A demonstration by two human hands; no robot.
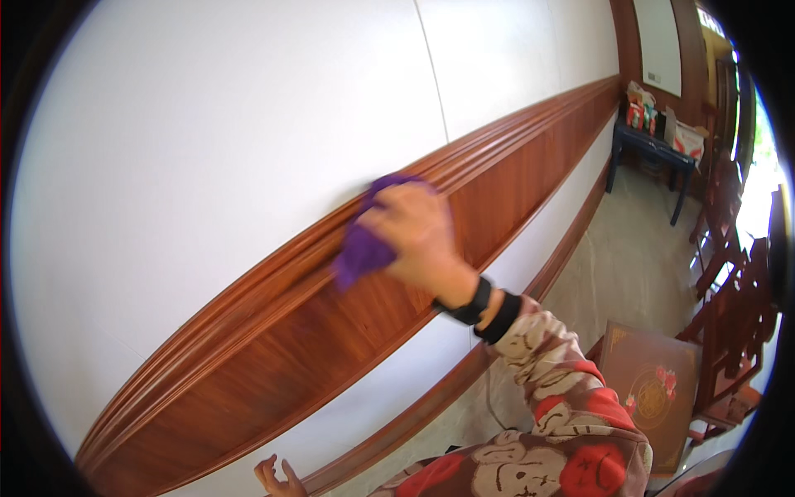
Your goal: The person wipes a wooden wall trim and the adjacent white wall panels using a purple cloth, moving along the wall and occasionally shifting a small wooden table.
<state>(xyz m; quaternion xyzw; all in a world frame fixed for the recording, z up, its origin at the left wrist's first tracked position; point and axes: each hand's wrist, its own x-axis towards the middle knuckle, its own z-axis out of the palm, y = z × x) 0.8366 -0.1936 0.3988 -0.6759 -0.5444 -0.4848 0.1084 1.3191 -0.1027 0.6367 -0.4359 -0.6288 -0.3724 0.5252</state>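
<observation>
A bunched purple cloth (366, 248) is under my right hand (413, 230), which presses it on the moulded top ledge of a brown wooden wall rail (497, 230). Motion blurs the hand and cloth a little. Dark bands circle my right wrist, below a patterned sleeve. Low in the picture, my left hand (278, 477) is held with fingers apart and nothing in it, near the lower white wall strip (310, 435). White wall panel (248, 124) rises above the rail.
A wooden baseboard (435, 407) runs along the floor. At the far end stands a dark blue table (652, 146) bearing packages and a cardboard box (688, 140). To the right are a low table with a floral top (649, 397) and carved wooden chairs (739, 310).
</observation>
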